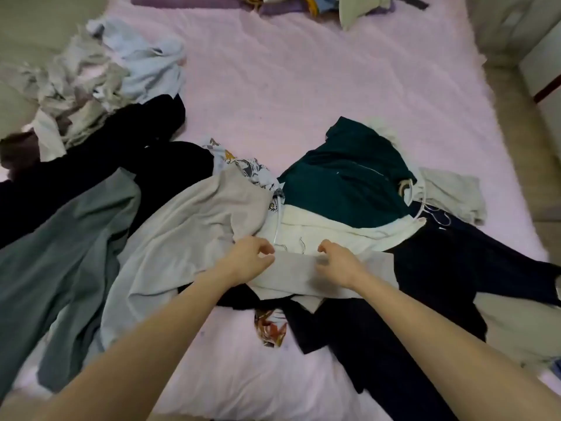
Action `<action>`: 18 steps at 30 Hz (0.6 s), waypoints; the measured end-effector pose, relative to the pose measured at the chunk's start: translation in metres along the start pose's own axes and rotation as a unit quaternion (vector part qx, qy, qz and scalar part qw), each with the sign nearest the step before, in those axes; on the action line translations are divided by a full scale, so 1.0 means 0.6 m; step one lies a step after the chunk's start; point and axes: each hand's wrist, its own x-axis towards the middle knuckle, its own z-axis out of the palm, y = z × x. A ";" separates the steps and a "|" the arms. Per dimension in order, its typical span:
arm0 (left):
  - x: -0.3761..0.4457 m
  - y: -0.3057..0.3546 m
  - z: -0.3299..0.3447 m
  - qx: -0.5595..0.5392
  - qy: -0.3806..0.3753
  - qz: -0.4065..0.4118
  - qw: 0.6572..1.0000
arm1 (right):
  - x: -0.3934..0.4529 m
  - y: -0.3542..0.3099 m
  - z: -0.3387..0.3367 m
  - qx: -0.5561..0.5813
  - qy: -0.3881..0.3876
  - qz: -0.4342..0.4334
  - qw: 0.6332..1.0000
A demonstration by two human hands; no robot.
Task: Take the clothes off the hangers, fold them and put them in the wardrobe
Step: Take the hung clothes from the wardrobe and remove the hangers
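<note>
A light grey garment (194, 238) lies spread across the near middle of the pink bedsheet (303, 86), its lower edge folded toward the person and overlapping a cream-white garment (328, 230) beside it. Thin wire hanger hooks (300, 244) protrude from the cream fabric just beyond the person's fingers. The left hand (249, 259) hovers at the grey garment's edge with fingers loosely curled and thumb near the fingertips; it holds nothing visible. The right hand (340, 262) is positioned just beside it over the same grey fold, fingers bent downward and relaxed; whether the fingertips touch the cloth cannot be determined. A dark teal garment (349, 183) lies on top of the cream one, farther from the person, with a second white hanger (422, 211) showing at its right side. A floral print garment (243, 168) shows between the grey and the teal pieces. To the right, a navy garment (449, 268) extends toward the bed's edge, partly covering a pale grey shirt (449, 192). To the left lie a slate grey garment (60, 253) and a black garment (121, 159), overlapping one another. Beyond these, at the far left, sits a crumpled heap of pale clothes (100, 74). More folded textiles (273, 1) sit at the far end of the bed.
</note>
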 end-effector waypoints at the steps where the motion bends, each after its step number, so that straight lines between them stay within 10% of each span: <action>1: 0.015 -0.005 0.009 -0.011 -0.008 0.011 1.000 | 0.005 0.004 0.010 -0.021 0.004 0.004 1.000; 5: 0.056 -0.032 0.069 0.050 -0.086 0.068 0.993 | 0.007 0.028 0.062 -0.098 -0.011 -0.002 0.995; 10: 0.067 -0.076 0.082 0.081 -0.170 0.064 0.980 | -0.008 0.011 0.058 -0.002 0.156 -0.072 0.985; 18: 0.021 -0.189 -0.068 -0.018 0.110 -0.006 0.994 | 0.090 -0.194 0.054 0.085 0.134 -0.099 0.982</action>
